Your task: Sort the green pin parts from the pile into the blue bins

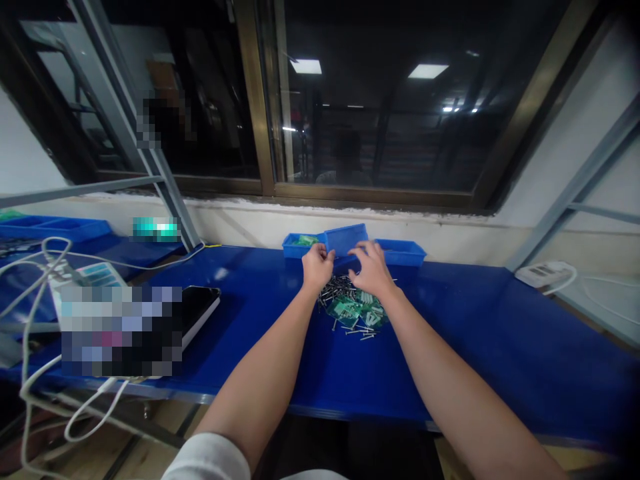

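Observation:
My left hand (317,269) is closed, thumb and fingers pinched together at the far side of a pile of dark and silver screws (339,288). What the pinch holds, if anything, is too small to make out. Across from it, my right hand (373,270) hovers over the pile with curved fingers apart and nothing visible in them. Small green-and-white packets (350,310) lie among the screws. Just behind both hands stand a blue bin (295,252) with green packets inside, a tilted blue bin (346,239) and another blue bin (407,253) to the right.
The blue table (250,320) runs below a window. At left are a black-screened device (200,300), partly blurred, and white cables (30,373). A grey metal post (173,200) rises at the back left. A white power strip (545,273) lies at the right.

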The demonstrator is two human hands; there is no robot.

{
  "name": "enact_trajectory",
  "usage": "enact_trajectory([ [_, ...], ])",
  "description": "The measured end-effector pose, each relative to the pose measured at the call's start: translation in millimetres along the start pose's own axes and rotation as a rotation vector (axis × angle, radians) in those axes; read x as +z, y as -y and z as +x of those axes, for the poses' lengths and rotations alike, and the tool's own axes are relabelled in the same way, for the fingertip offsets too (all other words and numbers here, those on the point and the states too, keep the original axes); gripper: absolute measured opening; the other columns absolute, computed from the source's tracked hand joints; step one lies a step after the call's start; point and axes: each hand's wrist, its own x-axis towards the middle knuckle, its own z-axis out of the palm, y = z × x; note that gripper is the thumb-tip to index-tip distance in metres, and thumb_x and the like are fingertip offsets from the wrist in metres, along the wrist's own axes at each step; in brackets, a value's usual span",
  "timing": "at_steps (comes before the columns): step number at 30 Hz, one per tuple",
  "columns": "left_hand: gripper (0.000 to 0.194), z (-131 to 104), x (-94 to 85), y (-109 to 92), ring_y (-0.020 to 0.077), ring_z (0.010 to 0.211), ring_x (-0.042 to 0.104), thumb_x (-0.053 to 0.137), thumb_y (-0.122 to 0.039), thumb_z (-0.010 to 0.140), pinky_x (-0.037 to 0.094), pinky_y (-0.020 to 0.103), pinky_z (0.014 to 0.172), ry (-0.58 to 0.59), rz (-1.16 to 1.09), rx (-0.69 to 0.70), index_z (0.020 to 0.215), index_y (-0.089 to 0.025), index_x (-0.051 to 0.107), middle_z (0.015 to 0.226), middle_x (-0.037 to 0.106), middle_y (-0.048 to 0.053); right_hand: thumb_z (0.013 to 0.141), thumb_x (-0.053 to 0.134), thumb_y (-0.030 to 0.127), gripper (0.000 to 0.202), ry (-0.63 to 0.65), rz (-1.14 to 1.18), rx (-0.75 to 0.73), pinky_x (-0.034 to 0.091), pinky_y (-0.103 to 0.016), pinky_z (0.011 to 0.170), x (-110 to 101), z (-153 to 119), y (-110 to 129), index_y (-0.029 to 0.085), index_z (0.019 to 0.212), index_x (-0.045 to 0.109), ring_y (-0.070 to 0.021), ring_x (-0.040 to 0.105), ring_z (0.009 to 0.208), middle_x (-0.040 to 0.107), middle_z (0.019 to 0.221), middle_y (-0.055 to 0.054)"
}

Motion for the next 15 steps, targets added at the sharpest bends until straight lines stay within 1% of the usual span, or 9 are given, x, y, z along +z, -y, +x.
enact_trajectory([
  [2,0.021,-1,0.6,-2,0.0123,0.061,0.055,0.056,-0.034,0.075,0.044,0.024,0.063,0.034,-0.044,0.025,0.086,-0.016,0.057,0.069,0.061,0.001,0.070,0.056,0.025,0.044,0.103,0.039,-0.096,0.033,-0.043,0.093,0,1,4,0.019,0.114,0.052,-0.0290,0.039,0.110,0.046,0.121,-0.012],
  [3,0.022,-2,1.1,-3,0.0119,0.061,0.055,0.056,-0.035,0.075,0.043,0.023,0.063,0.051,-0.070,0.041,0.086,-0.016,0.057,0.069,0.061,0.001,0.072,0.055,0.026,0.047,0.130,0.042,-0.109,0.032,-0.042,0.094,1,2,4,0.018,0.118,0.050,-0.0286,0.038,0.112,0.046,0.123,-0.012],
  [6,0.023,-3,2.7,-4,0.0111,0.061,0.054,0.057,-0.035,0.074,0.043,0.023,0.062,0.100,-0.141,0.100,0.085,-0.016,0.056,0.070,0.061,0.001,0.073,0.053,0.025,0.051,0.199,-0.004,-0.086,0.032,-0.042,0.095,5,2,0,0.014,0.122,0.047,-0.0289,0.039,0.114,0.045,0.126,-0.014],
  [8,0.023,-4,3.6,-4,0.0107,0.061,0.053,0.058,-0.036,0.074,0.043,0.022,0.062,0.123,-0.174,0.126,0.084,-0.016,0.056,0.070,0.060,0.000,0.073,0.053,0.025,0.050,0.267,-0.035,-0.073,0.034,-0.043,0.092,7,2,-2,0.014,0.122,0.047,-0.0290,0.042,0.110,0.047,0.122,-0.014],
  [10,0.023,-5,3.6,-4,0.0104,0.060,0.052,0.058,-0.036,0.073,0.043,0.022,0.062,0.139,-0.186,0.122,0.083,-0.016,0.056,0.069,0.059,0.000,0.073,0.053,0.025,0.048,0.326,-0.044,-0.066,0.035,-0.043,0.090,8,2,-4,0.016,0.120,0.049,-0.0289,0.044,0.106,0.050,0.115,-0.014],
  [13,0.022,-6,2.4,-3,0.0101,0.059,0.051,0.059,-0.035,0.072,0.042,0.022,0.062,0.164,-0.181,0.102,0.082,-0.016,0.055,0.067,0.057,-0.001,0.073,0.054,0.026,0.047,0.363,-0.015,-0.036,0.036,-0.044,0.089,9,3,-8,0.016,0.118,0.051,-0.0293,0.045,0.105,0.052,0.110,-0.013],
  [15,0.023,-6,1.4,-4,0.0100,0.059,0.050,0.059,-0.036,0.072,0.041,0.022,0.062,0.180,-0.183,0.100,0.082,-0.016,0.055,0.067,0.057,-0.001,0.073,0.055,0.025,0.046,0.366,0.043,-0.019,0.037,-0.042,0.089,9,4,-11,0.016,0.118,0.053,-0.0279,0.047,0.105,0.053,0.108,-0.012],
])
